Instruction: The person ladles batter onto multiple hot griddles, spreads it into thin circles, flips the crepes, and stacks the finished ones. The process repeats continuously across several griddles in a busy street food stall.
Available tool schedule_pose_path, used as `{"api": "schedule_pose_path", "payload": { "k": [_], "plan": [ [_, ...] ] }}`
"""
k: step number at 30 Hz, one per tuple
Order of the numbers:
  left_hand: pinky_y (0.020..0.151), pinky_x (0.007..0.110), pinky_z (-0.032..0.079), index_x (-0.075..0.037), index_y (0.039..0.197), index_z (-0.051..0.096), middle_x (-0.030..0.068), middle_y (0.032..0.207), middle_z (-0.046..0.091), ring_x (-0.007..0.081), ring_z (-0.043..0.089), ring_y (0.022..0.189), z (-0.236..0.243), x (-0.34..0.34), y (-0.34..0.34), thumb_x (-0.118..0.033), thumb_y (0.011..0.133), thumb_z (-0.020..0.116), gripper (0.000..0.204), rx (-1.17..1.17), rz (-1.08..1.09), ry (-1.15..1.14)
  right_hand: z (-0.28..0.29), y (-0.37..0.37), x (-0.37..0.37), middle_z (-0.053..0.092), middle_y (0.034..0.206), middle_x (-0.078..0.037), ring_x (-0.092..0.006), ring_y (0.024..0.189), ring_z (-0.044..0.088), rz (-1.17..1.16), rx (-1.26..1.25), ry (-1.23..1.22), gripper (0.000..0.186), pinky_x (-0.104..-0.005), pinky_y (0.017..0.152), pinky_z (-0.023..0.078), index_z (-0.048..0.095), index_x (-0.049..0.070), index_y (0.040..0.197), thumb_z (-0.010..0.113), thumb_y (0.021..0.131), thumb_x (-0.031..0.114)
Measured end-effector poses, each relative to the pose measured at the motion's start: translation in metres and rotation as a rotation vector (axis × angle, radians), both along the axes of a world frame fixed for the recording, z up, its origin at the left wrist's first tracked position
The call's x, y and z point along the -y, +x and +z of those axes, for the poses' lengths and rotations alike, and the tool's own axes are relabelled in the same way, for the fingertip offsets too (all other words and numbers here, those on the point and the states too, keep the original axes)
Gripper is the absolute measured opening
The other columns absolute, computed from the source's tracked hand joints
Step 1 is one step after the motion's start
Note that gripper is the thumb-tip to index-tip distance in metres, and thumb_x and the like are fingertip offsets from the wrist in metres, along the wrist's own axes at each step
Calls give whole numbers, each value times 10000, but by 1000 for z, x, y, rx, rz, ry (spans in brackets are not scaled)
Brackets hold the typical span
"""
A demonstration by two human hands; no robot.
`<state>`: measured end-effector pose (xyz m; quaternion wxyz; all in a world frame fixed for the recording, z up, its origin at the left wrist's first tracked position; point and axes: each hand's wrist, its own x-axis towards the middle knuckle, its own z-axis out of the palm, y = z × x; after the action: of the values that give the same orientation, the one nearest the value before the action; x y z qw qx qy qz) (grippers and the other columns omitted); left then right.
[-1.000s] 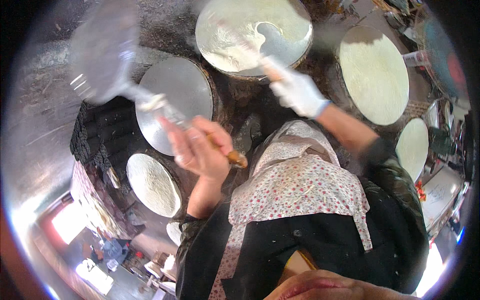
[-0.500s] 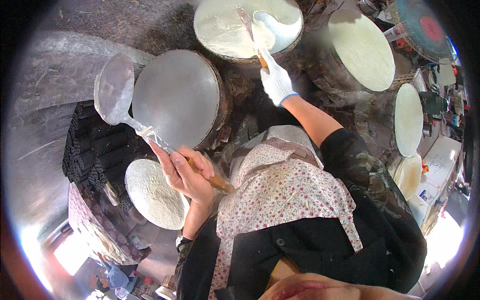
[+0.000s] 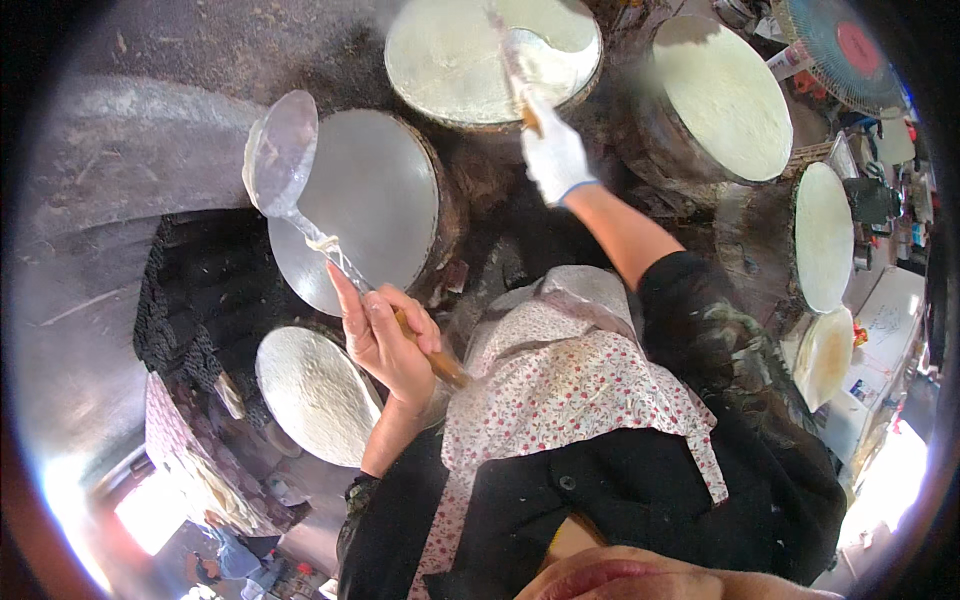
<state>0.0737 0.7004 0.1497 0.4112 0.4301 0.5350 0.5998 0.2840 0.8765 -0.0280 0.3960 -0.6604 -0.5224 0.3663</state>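
Head view: the fingers of the left hand [image 3: 392,338] wrap a ladle [image 3: 284,152] by its wooden handle, index finger stretched along the shaft, the bowl beyond that fingertip. A grey griddle [image 3: 378,195] lies just past these fingers. The gloved fingers of the right hand [image 3: 556,155] grip a blurred scraper [image 3: 514,78], which reaches ahead of them over pale batter [image 3: 440,62] on another round griddle [image 3: 478,123].

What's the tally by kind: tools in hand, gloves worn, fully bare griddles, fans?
Ladle, left hand: 1
Wooden-handled spatula, right hand: 1
White glove: 1
Bare round griddle: 1
Electric fan: 1
Total: 5
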Motion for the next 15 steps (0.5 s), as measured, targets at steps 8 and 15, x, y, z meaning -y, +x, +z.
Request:
{"api": "schedule_pose_path", "payload": {
  "k": [8, 15],
  "plan": [
    [419, 237, 416, -197, 1728, 136, 29, 698, 473, 74, 409, 461, 4, -13, -4, -114, 1172, 352, 602, 2, -168, 62, 14, 33, 32, 710, 1295, -201, -467, 1029, 720, -38, 172, 394, 593, -521, 917, 585, 469, 288, 1592, 530, 1019, 148],
    [391, 220, 381, -217, 1716, 221, 8, 674, 428, 60, 373, 446, 9, -29, 28, -187, 1182, 375, 556, -74, -103, -49, -10, 61, 13, 713, 1276, -201, -456, 1089, 702, 383, 154, -161, 528, -539, 948, 569, 502, 405, 1530, 560, 1021, 275]
  ]
}}
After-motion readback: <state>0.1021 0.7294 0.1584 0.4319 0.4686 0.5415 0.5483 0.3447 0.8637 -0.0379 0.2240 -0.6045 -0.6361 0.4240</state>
